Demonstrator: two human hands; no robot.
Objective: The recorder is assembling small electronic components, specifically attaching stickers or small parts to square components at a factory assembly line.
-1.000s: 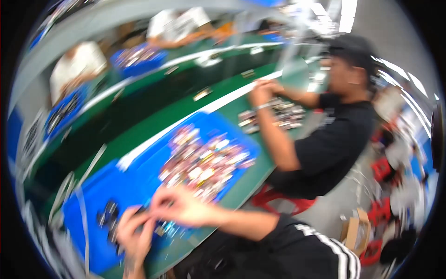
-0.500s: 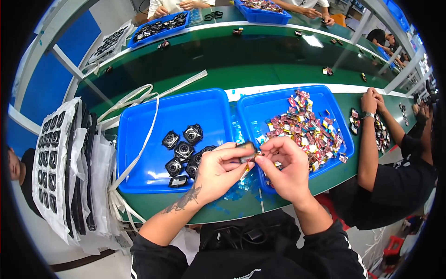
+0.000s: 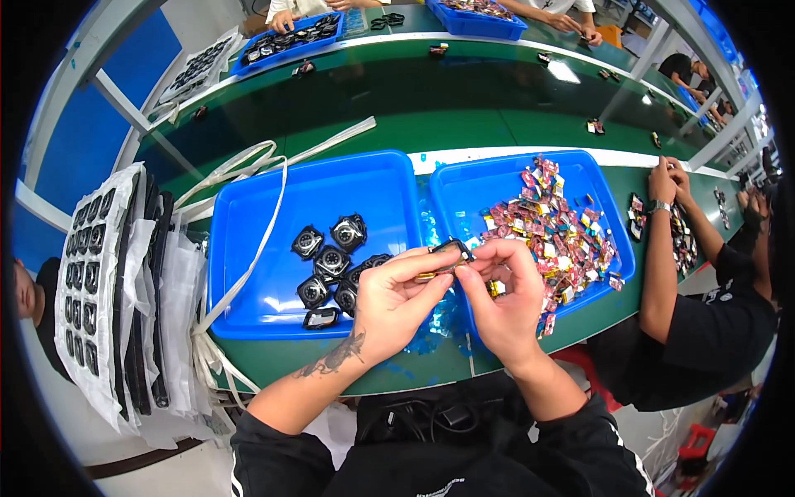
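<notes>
My left hand (image 3: 397, 302) grips a small black watch case (image 3: 448, 256) between thumb and fingers, its open side tilted up. At the case's right end, the thumb and fingertips of my right hand (image 3: 505, 302) pinch its edge; whether a small part is also between them is hidden. Below my hands to the left, a blue tray (image 3: 248, 325) holds several black watch cases (image 3: 332, 262), most showing a round back. On the right, another blue tray (image 3: 611, 192) carries a heap of small pink, white and yellow battery-like pieces (image 3: 553, 228), partly behind my right hand.
Stacked moulded trays of watch parts (image 3: 89, 261) stand at the left, beside loose white strapping (image 3: 267, 236). Blue film scraps (image 3: 426, 338) lie between the trays. Beyond runs a green conveyor (image 3: 356, 99) with scattered small parts. A co-worker's arms (image 3: 662, 240) are close on the right.
The watch case has been turned, so its open rim now faces up more. My right fingertips have come onto its edge. The whole view has shifted slightly.
</notes>
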